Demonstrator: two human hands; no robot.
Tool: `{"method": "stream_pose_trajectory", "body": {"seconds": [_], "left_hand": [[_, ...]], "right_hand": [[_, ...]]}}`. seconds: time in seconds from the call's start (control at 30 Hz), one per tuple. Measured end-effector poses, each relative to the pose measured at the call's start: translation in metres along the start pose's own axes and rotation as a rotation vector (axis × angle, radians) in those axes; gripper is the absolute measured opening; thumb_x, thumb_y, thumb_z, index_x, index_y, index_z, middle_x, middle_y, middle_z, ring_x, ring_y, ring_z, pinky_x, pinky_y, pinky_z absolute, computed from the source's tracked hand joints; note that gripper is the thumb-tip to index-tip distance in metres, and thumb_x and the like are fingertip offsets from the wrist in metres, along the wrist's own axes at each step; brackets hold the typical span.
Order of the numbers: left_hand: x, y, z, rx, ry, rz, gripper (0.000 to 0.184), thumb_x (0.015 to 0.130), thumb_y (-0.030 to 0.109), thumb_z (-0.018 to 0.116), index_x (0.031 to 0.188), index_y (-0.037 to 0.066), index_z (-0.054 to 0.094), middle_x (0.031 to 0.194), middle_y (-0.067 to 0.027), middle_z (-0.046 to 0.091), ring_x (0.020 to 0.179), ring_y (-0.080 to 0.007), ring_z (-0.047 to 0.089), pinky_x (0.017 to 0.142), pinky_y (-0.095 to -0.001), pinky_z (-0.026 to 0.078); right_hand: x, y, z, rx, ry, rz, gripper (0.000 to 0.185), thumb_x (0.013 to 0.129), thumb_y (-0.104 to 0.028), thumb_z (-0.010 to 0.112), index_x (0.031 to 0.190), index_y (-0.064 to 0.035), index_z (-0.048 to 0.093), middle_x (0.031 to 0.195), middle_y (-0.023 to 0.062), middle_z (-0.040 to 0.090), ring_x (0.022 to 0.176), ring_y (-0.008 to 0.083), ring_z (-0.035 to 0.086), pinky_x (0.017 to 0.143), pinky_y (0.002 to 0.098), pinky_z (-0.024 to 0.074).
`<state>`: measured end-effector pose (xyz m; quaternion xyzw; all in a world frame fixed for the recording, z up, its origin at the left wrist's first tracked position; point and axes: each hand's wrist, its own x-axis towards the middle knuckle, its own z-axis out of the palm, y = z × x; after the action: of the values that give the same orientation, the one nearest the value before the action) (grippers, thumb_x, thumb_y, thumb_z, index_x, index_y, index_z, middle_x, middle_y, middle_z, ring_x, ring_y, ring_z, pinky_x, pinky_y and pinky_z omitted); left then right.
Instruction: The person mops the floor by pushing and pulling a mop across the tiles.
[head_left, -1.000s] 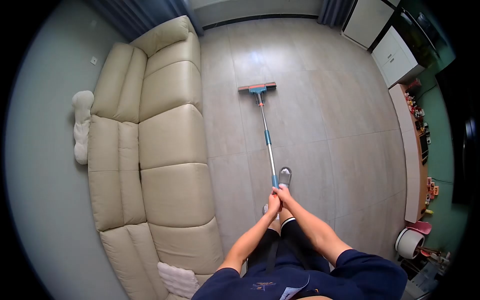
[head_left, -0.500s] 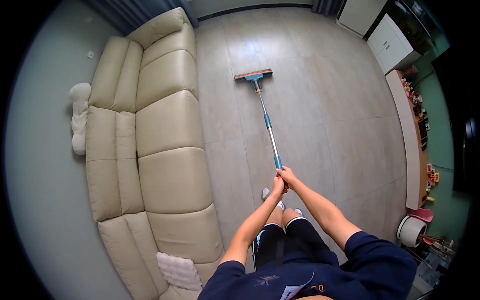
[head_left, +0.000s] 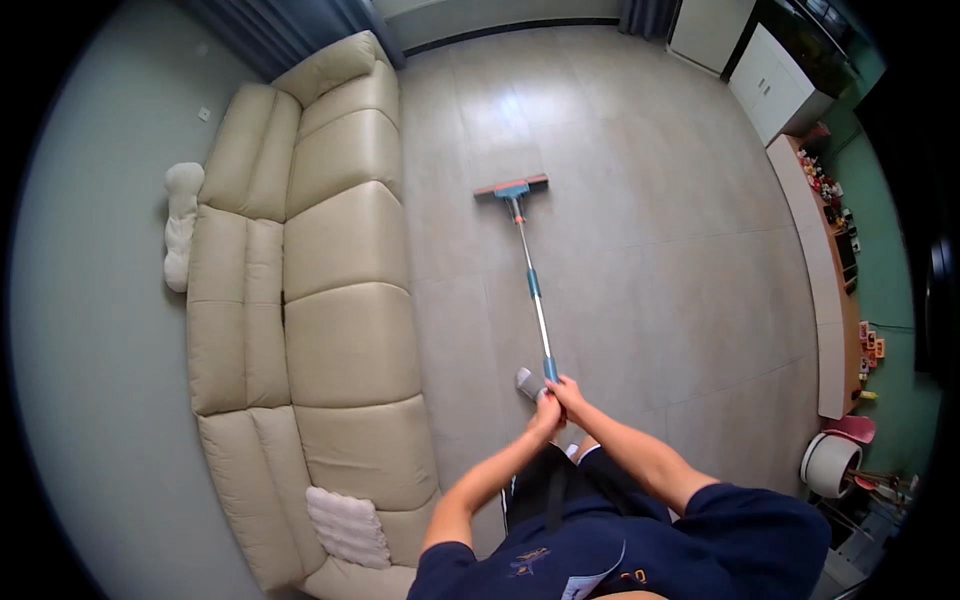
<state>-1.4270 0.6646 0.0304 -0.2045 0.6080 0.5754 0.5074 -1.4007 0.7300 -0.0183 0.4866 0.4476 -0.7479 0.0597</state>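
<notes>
A mop (head_left: 540, 322) with a metal pole, blue joints and a wide blue-and-red head reaches forward from me, its head resting on the tiled floor (head_left: 640, 310). Both of my hands are wrapped around the near end of the pole, close to my body. My right hand (head_left: 567, 398) grips just below the blue joint. Against it and slightly nearer to me, my left hand (head_left: 545, 415) is also closed on the handle. The lowest end of the handle is hidden behind my hands. One foot in a grey sock (head_left: 530, 382) shows beside the pole.
A long beige sofa (head_left: 345, 330) runs along the left, with a pale cushion (head_left: 348, 526) on it. To the right stand a low TV cabinet (head_left: 808, 240) bearing small items, a white cabinet (head_left: 772, 85) and a white pot (head_left: 830, 465). Blue-grey curtains (head_left: 290, 30) hang at the far left.
The mop head has come back across the floor toward me. Both hands have moved lower in view, still on the handle. The camera view has shifted slightly.
</notes>
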Motion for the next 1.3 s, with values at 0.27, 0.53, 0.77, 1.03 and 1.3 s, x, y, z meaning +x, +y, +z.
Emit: {"method": "stream_pose_trajectory", "body": {"seconds": [0.27,0.53,0.77,1.03,1.3], "left_hand": [[-0.001,-0.022,0.004,-0.075,-0.103,0.038,0.026,0.086,0.033,0.042,0.067,0.016,0.039,0.044,0.0061,0.033,0.031,-0.0062,0.031,0.028,-0.0225,0.017],[-0.074,-0.102,-0.022,-0.027,-0.145,0.012,0.03,0.087,0.037,0.044,0.067,0.016,0.038,0.049,0.0064,0.033,0.033,-0.0045,0.03,0.029,-0.02,0.018],[-0.173,-0.181,-0.048,-0.087,-0.156,-0.14,0.025,0.089,0.033,0.044,0.072,0.015,0.041,0.056,0.0047,0.039,0.039,-0.0033,0.032,0.031,-0.0168,0.02],[-0.22,-0.226,-0.063,-0.103,-0.091,-0.175,0.022,0.089,0.028,0.042,0.071,0.015,0.041,0.055,0.0045,0.039,0.038,-0.0033,0.032,0.031,-0.0172,0.021],[-0.197,-0.242,-0.133,-0.086,-0.078,-0.071,0.025,0.088,0.032,0.046,0.071,0.014,0.041,0.054,0.0054,0.037,0.037,-0.0025,0.029,0.03,-0.0178,0.018]], "right_hand": [[0.003,0.002,-0.017,-0.035,-0.102,0.12,0.021,0.083,-0.023,0.056,0.087,-0.0026,0.054,0.072,0.0089,0.057,0.059,0.0186,0.056,0.051,0.0348,0.0472],[-0.085,0.08,-0.027,0.052,-0.106,0.063,0.022,0.083,-0.024,0.056,0.086,-0.0016,0.054,0.071,0.0081,0.057,0.057,0.016,0.055,0.048,0.031,0.0457],[-0.198,0.135,-0.046,-0.022,-0.256,0.189,0.022,0.082,-0.028,0.058,0.085,-0.0061,0.056,0.058,0.0003,0.048,0.037,0.0067,0.037,0.031,0.0211,0.0288],[-0.26,0.175,-0.042,0.037,-0.168,0.243,0.023,0.082,-0.027,0.057,0.083,-0.0046,0.056,0.055,0.0009,0.047,0.037,0.0077,0.039,0.03,0.0224,0.0271],[-0.218,0.234,0.014,-0.062,-0.202,0.135,0.021,0.081,-0.025,0.059,0.082,-0.0038,0.056,0.061,0.003,0.053,0.041,0.0099,0.044,0.033,0.0242,0.0316]]}}
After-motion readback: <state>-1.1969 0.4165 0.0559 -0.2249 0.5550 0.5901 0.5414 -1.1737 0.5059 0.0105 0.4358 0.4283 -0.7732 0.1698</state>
